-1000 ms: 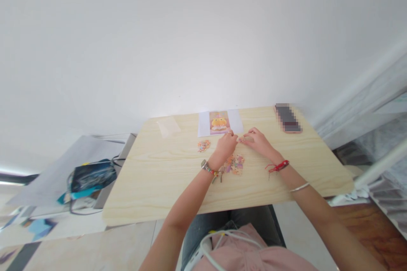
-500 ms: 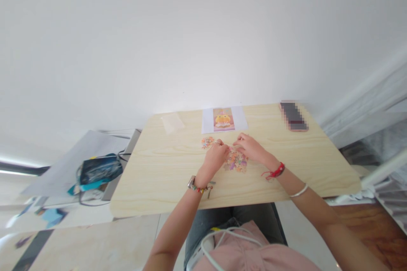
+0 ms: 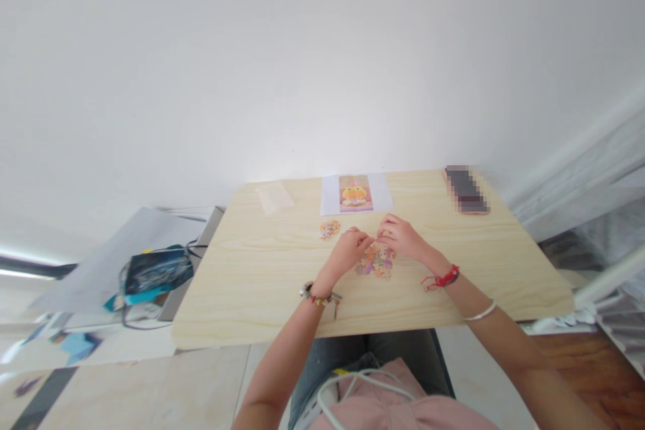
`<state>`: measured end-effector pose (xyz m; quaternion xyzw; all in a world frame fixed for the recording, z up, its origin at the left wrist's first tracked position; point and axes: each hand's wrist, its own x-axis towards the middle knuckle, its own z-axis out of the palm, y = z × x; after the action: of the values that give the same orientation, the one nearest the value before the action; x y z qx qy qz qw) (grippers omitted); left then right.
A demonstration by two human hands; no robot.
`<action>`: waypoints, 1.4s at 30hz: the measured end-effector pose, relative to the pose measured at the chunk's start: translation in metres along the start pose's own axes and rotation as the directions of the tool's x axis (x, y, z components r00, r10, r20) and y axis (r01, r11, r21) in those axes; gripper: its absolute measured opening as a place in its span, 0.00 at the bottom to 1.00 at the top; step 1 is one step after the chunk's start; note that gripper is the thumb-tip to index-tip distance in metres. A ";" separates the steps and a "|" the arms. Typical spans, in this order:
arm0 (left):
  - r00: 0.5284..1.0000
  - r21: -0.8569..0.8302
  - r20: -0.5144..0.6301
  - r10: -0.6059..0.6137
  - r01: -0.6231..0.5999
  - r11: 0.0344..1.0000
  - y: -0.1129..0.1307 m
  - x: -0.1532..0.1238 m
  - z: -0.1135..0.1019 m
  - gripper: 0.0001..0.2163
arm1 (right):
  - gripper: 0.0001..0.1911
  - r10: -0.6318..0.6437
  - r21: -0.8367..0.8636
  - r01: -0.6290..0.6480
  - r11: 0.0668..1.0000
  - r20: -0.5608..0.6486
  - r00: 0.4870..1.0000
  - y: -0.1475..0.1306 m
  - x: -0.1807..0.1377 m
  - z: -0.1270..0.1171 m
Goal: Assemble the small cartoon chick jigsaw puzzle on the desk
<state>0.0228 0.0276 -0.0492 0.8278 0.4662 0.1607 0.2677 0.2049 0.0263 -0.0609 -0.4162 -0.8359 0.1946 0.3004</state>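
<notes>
A loose pile of small jigsaw puzzle pieces (image 3: 377,265), in orange, pink, purple and green tones, lies on the pale wooden table (image 3: 252,282). At its far edge my left hand (image 3: 350,248) has thumb and fingers pinched together. My right hand (image 3: 400,238) is also closed in a pinch, its fingertips almost meeting those of the left. What the fingertips hold is too small and too covered to make out. A smaller heap of puzzle pieces (image 3: 330,229) sits just beyond my left hand. Behind both hands lies a paper sheet (image 3: 330,195) with a printed picture of a yellow-orange figure.
A translucent plastic bag (image 3: 275,197) lies at the table's back left. At the back right is a phone (image 3: 467,189), blurred by pixelation. A white wall (image 3: 322,67) rises behind the table. Left of it, a dark blue bag (image 3: 158,272) and cables sit lower down.
My left hand has moved slightly right and my fingertips have come closer together over the pile's far edge. The view has shifted a little; the sheet, bag and phone lie unmoved.
</notes>
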 end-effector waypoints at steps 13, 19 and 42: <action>0.987 0.229 -0.063 0.146 -0.128 0.965 0.015 0.015 -0.004 0.09 | 0.06 -0.012 -0.056 0.006 0.998 -0.105 0.994 0.007 -0.007 -0.014; 0.989 0.354 0.041 0.144 -0.149 0.923 0.021 0.044 0.007 0.09 | 0.07 0.077 -0.140 -0.106 0.984 -0.198 0.977 0.028 -0.010 -0.016; 0.983 0.368 0.002 -0.184 0.171 0.914 -0.007 0.003 -0.015 0.09 | 0.06 0.182 -0.169 -0.162 0.972 0.113 0.977 -0.015 0.012 0.018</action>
<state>0.0118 0.0382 -0.0415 0.8202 0.5561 0.0309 0.1307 0.1788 0.0264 -0.0616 -0.4962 -0.8270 0.1791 0.1943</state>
